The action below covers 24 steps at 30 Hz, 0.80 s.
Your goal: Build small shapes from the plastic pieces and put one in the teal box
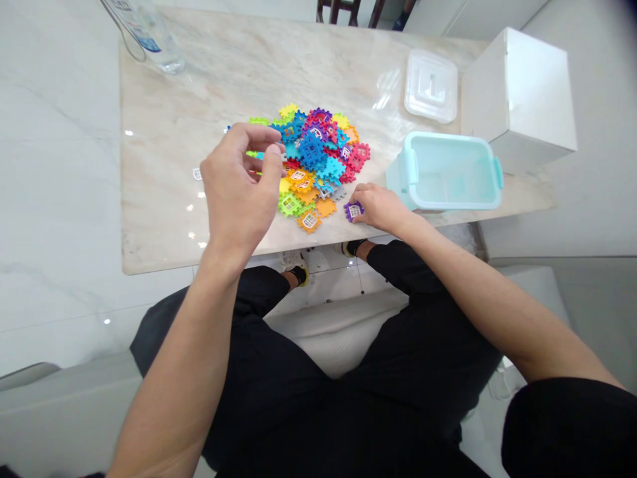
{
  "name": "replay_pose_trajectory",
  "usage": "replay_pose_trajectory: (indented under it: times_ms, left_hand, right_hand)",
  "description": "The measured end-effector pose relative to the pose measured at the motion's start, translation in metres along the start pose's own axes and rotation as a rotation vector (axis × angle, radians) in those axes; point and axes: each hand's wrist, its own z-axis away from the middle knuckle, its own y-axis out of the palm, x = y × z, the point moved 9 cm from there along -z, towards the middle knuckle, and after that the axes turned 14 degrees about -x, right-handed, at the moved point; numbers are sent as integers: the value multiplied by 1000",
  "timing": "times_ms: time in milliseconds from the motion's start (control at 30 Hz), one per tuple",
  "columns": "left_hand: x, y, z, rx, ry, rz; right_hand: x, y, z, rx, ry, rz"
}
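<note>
A heap of colourful plastic interlocking tiles point(312, 150) with toothed edges lies on the marble tabletop, some with white window grilles. My left hand point(243, 182) hovers over the left side of this heap, thumb and curled fingers apart, with nothing visible between them. By the table's near edge, my right hand point(381, 207) has its thumb and fingers around the right side of a purple tile point(353, 211) with a white window grille. That tile lies just right of the heap. Nearest to it in the heap is a plain orange tile point(326, 208).
To the right stands a light teal plastic bin point(450, 204), a clear lid point(430, 86) behind it. A white box point(535, 99) rises at the table's right end. At the back left is a clear plastic bottle point(154, 40). A loose white piece point(197, 174) lies left of my left hand.
</note>
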Motion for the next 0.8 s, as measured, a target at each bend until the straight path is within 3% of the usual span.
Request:
replay_pose_trajectory:
  times_ms: [367,467,600,800]
  left_hand:
    - [0,-1,-1,4,17,-27]
    - [3,-4,-3,10,-50,-38]
    - [12,-14,-6,-4,-133,-15]
    - [14,-36,-18,-107,-75,-75]
  right_hand:
    - [0,1,5,-33,-29,-27]
    - [0,2,5,-31,-34,-22]
    - [1,2,5,-51,-54,-10]
    - [10,-5,7,-75,-48,-12]
